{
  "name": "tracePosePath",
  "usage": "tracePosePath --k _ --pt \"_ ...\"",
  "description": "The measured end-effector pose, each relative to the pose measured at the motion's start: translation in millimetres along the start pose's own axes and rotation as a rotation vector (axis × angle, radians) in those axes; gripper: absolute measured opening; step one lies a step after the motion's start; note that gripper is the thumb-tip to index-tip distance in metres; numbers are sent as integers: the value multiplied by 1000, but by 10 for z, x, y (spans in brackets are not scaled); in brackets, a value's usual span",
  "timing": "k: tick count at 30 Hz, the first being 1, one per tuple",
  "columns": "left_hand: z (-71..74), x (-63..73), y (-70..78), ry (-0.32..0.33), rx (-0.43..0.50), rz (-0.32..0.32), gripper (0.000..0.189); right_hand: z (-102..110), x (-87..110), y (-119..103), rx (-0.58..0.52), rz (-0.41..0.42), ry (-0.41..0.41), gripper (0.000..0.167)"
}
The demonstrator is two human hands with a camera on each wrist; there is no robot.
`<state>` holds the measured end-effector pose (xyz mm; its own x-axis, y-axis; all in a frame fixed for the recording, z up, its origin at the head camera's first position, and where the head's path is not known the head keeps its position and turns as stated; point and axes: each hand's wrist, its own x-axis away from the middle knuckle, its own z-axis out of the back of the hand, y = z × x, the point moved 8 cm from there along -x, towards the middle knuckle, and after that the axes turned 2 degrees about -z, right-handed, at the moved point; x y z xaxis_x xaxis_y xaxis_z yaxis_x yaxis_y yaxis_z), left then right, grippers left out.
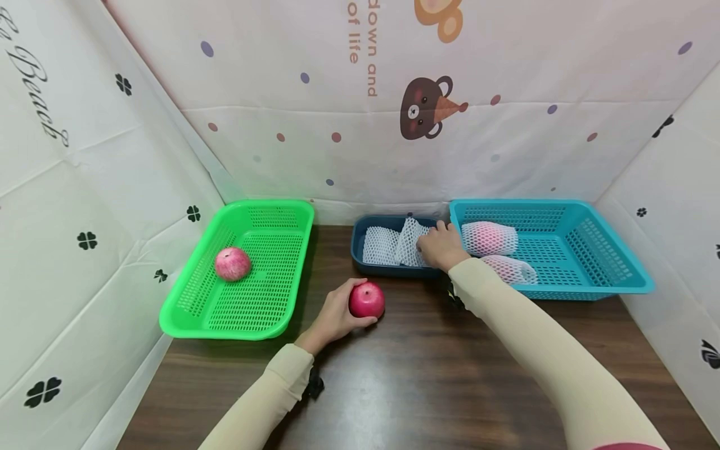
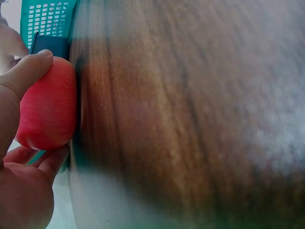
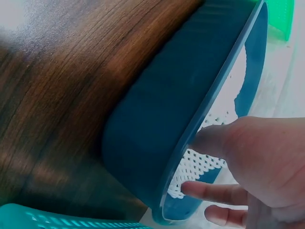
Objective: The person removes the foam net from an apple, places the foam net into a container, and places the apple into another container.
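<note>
My left hand [image 1: 335, 315] grips a red apple [image 1: 367, 300] on the wooden table, thumb on the near side and fingers behind it. In the left wrist view the thumb and fingers lie around the apple [image 2: 50, 105]. My right hand [image 1: 442, 245] reaches into a small dark blue tray [image 1: 388, 270]. White foam fruit nets [image 1: 380, 245] lie inside that tray. In the right wrist view the thumb and fingers of the right hand [image 3: 262, 167] stand apart, touching or close to a white foam net [image 3: 195, 164]; no firm hold on it shows.
At the left stands a green basket [image 1: 306, 250] with one pinkish apple [image 1: 232, 264] in it. A blue basket [image 1: 619, 262] at the right holds two net-wrapped fruits, one upper [image 1: 489, 239] and one lower [image 1: 510, 269]. Printed cloth [image 1: 337, 156] hangs behind and at both sides.
</note>
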<state>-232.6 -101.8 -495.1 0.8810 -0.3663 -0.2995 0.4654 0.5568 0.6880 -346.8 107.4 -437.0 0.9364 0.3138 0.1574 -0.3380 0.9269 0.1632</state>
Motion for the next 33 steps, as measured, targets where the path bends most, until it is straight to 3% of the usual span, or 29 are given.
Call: tracePosePath --k 14,19,26,33 --pt "19 -27 68 -38 -35 41 79 60 16 43 -28 -38 63 25" --pt "13 -60 117 -89 -141 92 79 84 25 58 -49 -46 79 26" --pt "5 -150 269 -138 -309 114 74 132 64 59 -61 -34 132 30" --pt "-16 -225 373 -226 -395 153 71 160 108 47 -83 -3 162 36"
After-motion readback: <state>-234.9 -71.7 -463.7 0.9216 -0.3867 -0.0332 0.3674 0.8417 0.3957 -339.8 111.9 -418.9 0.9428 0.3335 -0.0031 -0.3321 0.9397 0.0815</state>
